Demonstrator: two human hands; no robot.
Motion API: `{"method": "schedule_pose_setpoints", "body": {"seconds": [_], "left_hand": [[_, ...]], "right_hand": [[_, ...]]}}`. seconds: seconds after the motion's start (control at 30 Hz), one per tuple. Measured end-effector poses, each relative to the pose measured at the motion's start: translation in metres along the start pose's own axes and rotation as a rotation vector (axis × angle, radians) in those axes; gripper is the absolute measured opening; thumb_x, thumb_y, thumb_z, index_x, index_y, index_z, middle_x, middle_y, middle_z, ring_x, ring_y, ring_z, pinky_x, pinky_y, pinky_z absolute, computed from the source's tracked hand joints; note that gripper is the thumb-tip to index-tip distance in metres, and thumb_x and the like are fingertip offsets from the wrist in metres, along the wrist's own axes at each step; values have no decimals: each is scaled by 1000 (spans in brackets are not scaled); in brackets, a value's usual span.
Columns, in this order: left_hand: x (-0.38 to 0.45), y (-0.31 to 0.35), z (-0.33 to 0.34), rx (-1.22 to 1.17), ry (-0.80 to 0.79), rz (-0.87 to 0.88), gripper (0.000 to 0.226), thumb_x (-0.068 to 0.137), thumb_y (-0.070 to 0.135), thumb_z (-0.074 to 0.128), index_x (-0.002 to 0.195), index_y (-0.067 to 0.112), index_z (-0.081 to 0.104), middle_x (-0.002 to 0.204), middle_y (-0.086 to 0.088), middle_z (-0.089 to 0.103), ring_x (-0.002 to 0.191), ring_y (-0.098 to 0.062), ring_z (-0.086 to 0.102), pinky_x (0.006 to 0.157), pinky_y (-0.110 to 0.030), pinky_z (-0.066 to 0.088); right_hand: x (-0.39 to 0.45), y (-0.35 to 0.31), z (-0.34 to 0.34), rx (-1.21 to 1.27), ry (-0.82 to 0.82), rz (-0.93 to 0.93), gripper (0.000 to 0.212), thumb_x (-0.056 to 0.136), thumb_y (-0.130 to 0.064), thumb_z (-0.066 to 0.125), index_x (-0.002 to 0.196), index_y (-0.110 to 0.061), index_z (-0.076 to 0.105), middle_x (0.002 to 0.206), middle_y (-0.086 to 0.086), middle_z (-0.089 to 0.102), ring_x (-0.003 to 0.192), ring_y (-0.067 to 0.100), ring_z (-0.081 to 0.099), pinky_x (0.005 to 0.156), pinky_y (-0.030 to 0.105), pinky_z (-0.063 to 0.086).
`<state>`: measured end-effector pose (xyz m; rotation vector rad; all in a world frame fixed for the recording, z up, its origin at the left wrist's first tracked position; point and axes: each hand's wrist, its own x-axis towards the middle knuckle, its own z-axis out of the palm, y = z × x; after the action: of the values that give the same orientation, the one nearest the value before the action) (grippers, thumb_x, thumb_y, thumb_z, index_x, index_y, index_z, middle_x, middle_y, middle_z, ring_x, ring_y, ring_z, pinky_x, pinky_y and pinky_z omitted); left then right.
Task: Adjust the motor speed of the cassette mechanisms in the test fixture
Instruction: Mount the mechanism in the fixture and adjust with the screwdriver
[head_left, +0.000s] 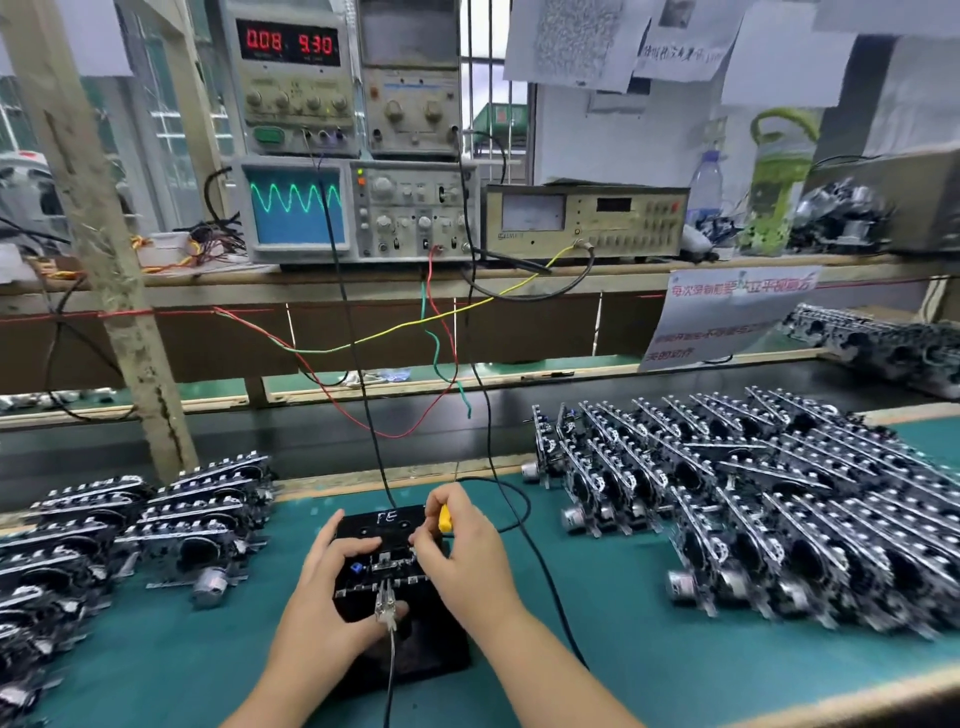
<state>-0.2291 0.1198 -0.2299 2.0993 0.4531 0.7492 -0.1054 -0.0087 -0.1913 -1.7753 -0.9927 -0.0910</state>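
A black test fixture (415, 654) sits on the green mat in front of me, with a cassette mechanism (387, 564) and a black test cassette marked in white (384, 519) mounted on it. My left hand (324, 587) grips the mechanism's left side, thumb lying across its top, a clear wire plug (385, 605) by its fingers. My right hand (460, 551) holds a yellow-handled screwdriver (444, 518) at the mechanism's right edge. The oscilloscope (296, 205) on the shelf shows a green sine wave.
Stacks of cassette mechanisms lie at the left (156, 525) and in long rows at the right (769, 499). A power supply (288, 44) reads 0.08 and 9.30. Black, red, green and yellow wires (363, 343) hang from the instruments to the fixture. A wooden post (104, 260) stands left.
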Motion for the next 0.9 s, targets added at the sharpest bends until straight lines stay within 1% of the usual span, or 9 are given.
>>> {"method": "schedule_pose_setpoints", "body": {"seconds": [0.1, 0.2, 0.33, 0.5, 0.57, 0.63, 0.77, 0.87, 0.9], "left_hand": [[0, -1, 0, -1, -5, -6, 75, 60, 24, 96, 110, 62, 55, 153, 39, 23, 124, 33, 26, 102, -30, 35], [1, -1, 0, 2, -8, -11, 76, 59, 24, 96, 111, 62, 55, 154, 37, 24, 123, 34, 27, 100, -29, 35], [0, 0, 0, 7, -6, -15, 76, 60, 25, 96, 111, 63, 54, 152, 40, 23, 121, 35, 27, 99, -30, 36], [0, 0, 0, 0, -8, -12, 75, 60, 25, 96, 110, 63, 54, 152, 41, 23, 124, 27, 32, 99, -29, 36], [1, 0, 0, -4, -8, -4, 75, 60, 25, 96, 110, 62, 55, 154, 36, 24, 123, 32, 29, 100, -30, 35], [1, 0, 0, -1, -8, -3, 75, 59, 26, 96, 111, 62, 54, 155, 34, 24, 121, 34, 27, 100, -31, 36], [0, 0, -1, 6, -4, -1, 75, 59, 28, 96, 111, 62, 54, 153, 39, 23, 125, 28, 30, 100, -30, 36], [0, 0, -1, 9, 3, 11, 76, 59, 27, 96, 111, 63, 54, 154, 35, 24, 122, 33, 28, 100, -32, 36], [0, 0, -1, 9, 7, 13, 76, 59, 27, 96, 111, 63, 54, 154, 35, 24, 123, 31, 30, 99, -32, 37]], "right_hand": [[0, 1, -1, -20, -11, -21, 16, 91, -28, 56, 92, -36, 42, 85, -11, 56, 85, 7, 50, 73, 30, 45], [1, 0, -1, -31, -9, -25, 16, 92, -27, 55, 92, -36, 42, 87, -9, 57, 86, 7, 50, 73, 32, 46], [1, -2, -2, -41, -17, -21, 16, 92, -26, 56, 93, -36, 43, 89, -7, 58, 87, 10, 51, 74, 34, 47], [0, -1, -5, -14, -100, 5, 20, 86, -23, 56, 96, -37, 45, 92, -12, 59, 97, 9, 53, 81, 38, 51], [-2, 0, -7, -8, -141, 9, 25, 83, -23, 58, 99, -38, 45, 92, -17, 59, 100, 5, 50, 82, 35, 50], [-3, 1, -8, 2, -155, 16, 29, 81, -25, 59, 100, -40, 43, 93, -19, 58, 101, 2, 48, 80, 29, 47], [-5, 0, -8, 5, -160, 26, 32, 80, -26, 59, 99, -43, 40, 95, -18, 58, 103, 0, 47, 80, 23, 41], [-6, 1, -9, -9, -179, 26, 35, 77, -29, 61, 99, -45, 38, 98, -17, 58, 105, 0, 47, 83, 19, 39], [-6, 1, -10, -9, -190, 29, 37, 75, -32, 61, 99, -46, 38, 100, -17, 58, 105, -1, 46, 83, 17, 38]]}}
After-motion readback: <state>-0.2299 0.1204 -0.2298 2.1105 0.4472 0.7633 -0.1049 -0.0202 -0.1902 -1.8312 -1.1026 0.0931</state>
